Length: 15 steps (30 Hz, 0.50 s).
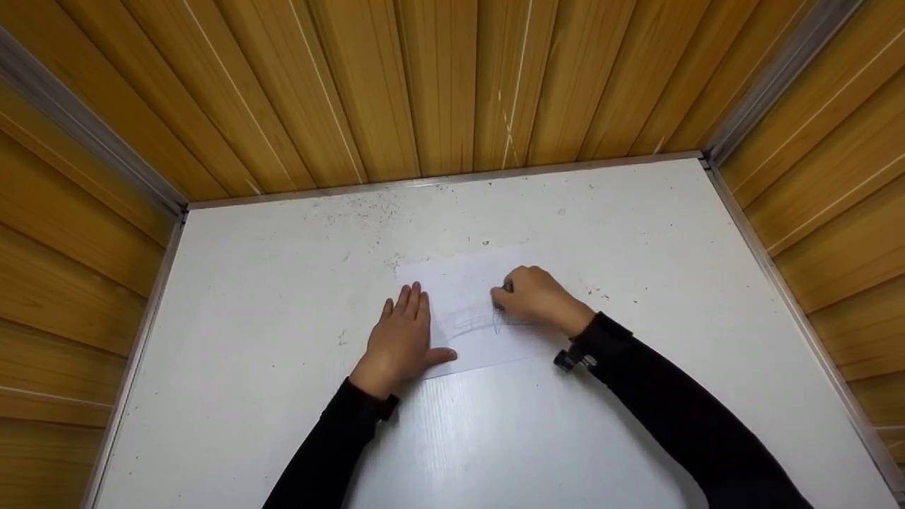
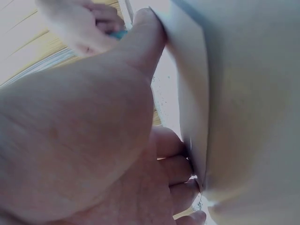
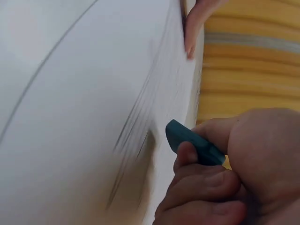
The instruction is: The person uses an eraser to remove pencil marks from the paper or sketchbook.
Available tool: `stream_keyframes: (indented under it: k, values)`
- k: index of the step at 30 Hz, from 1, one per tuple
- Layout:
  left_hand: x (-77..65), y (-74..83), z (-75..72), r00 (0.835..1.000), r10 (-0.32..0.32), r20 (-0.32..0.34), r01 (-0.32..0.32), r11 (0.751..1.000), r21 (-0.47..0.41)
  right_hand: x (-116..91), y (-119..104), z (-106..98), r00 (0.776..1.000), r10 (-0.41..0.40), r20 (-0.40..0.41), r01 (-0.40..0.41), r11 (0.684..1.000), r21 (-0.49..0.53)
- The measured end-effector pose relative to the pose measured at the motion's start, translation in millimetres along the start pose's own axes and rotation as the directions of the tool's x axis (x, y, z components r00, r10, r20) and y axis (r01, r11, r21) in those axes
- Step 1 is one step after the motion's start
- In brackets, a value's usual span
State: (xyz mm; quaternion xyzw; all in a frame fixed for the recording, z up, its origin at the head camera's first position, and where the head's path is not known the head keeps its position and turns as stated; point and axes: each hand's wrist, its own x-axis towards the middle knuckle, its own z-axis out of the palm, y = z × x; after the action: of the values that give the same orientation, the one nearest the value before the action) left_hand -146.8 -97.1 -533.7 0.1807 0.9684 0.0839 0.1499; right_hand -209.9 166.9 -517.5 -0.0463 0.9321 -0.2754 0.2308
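Note:
A sheet of white paper [image 1: 466, 283] lies on the white table, with thin grey pencil lines [image 1: 474, 323] across its middle. My left hand [image 1: 399, 343] rests flat on the paper's left part, fingers straight and thumb spread out toward the lines. Over the right part of the sheet, my right hand [image 1: 541, 297] pinches a small teal block that looks like an eraser [image 3: 194, 143] between thumb and fingers. In the right wrist view its exposed end points toward the paper, and several strokes show beside it. Most of the eraser is hidden in the head view.
Small dark crumbs [image 1: 375, 212] are scattered over the table's far part, beyond the paper. Wood-patterned panels [image 1: 438, 85] rise at the back and both sides. Metal trim [image 1: 424, 182] runs along the table's far edge.

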Motion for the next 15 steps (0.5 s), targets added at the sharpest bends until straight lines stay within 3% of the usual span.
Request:
stream_keyframes:
  k: [5, 8, 11, 15]
  values:
    - [-1.1, -2.1, 0.7, 1.0, 0.01, -0.018, -0.011, 1.0, -0.018, 12.3, -53.9, 27.6, 0.986, -0.12, 0.119, 0.128, 0.99, -0.056]
    - [-1.9, -2.2, 1.2, 1.0, 0.016, -0.016, -0.016, 1.0, -0.017, 17.9, -70.8, 42.7, 0.977, -0.155, 0.149, 0.171, 0.98, -0.101]
    - [-2.0, -2.3, 1.4, 1.0, 0.013, -0.016, -0.013, 1.0, -0.008, 21.3, -68.4, 47.6, 0.979, -0.164, 0.121, 0.178, 0.976, -0.121]
    - [-1.3, -1.4, 0.0, 1.0, -0.003, -0.003, 0.003, 1.0, 0.0, 17.6, -35.8, 30.0, 0.992, -0.107, 0.064, 0.113, 0.989, -0.098]
